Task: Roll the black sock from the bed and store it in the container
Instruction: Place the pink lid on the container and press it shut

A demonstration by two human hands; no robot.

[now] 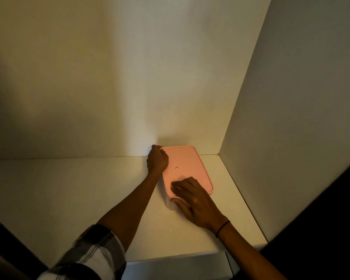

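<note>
- White shelving surrounds the scene: a flat white shelf (85,190) meets a plain back wall (109,77), with a side panel (291,118) rising on the right, all in dim, warm light.
- Toward the back right corner of the shelf sits the container (187,165), a pale box closed under a pink lid with a small label near the lid's middle.
- The left hand (157,159) reaches to the container's far left corner, fingers curled over the lid's edge there in a closed grip.
- A rolled-up checked sleeve (95,253) covers the left arm above the elbow.
- The right hand (192,199) lies at the near end of the container, fingers spread flat on top of the lid and the thumb down against the front wall; it presses rather than clasps.
- A thin dark band (222,228) circles the right wrist.
- The black sock is nowhere to be seen; with the lid on, I cannot tell whether it is inside.
</note>
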